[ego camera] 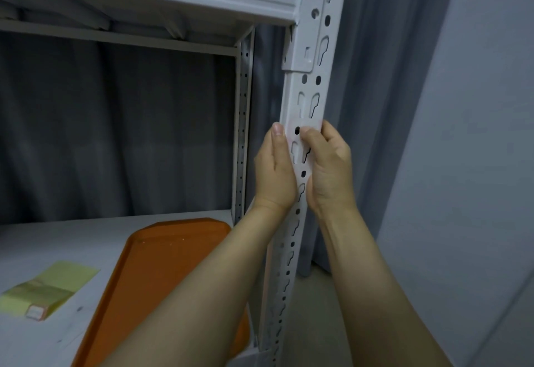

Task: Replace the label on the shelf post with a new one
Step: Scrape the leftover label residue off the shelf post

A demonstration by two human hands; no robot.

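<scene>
The white slotted shelf post (310,97) runs up the middle of the view. A pale, faintly pinkish label (306,123) lies across its front, just above my thumbs. My left hand (274,176) holds the post from the left, thumb straight up along the label's left edge, fingers hidden behind the post. My right hand (329,170) grips the post from the right, with its thumb tip pressing on the front at the label's lower edge and its fingers curled round the right side.
A yellow sheet of labels (49,285) lies on the grey shelf board (86,236) at lower left, with a small white red-edged label (36,312) at its near end. An orange tray (161,265) sits beside it. Grey curtains hang behind and to the right.
</scene>
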